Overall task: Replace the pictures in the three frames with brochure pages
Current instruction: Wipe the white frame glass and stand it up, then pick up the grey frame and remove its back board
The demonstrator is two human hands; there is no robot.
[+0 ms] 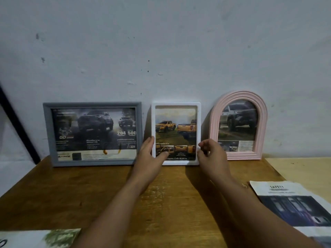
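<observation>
The tall white plastic frame [176, 133] stands against the wall between the 2 hands, on the brown wooden table [89, 194]. The left hand [152, 154] holds its left edge. The right hand [211, 154], fingers loosely curled, sits just beside its right edge, holding nothing.

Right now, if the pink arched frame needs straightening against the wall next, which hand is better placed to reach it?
The right hand, probably. It sits at the right edge of the white rectangular frame, next to the pink arched frame. The left hand grips the white frame's left edge and would have to cross over.
</observation>
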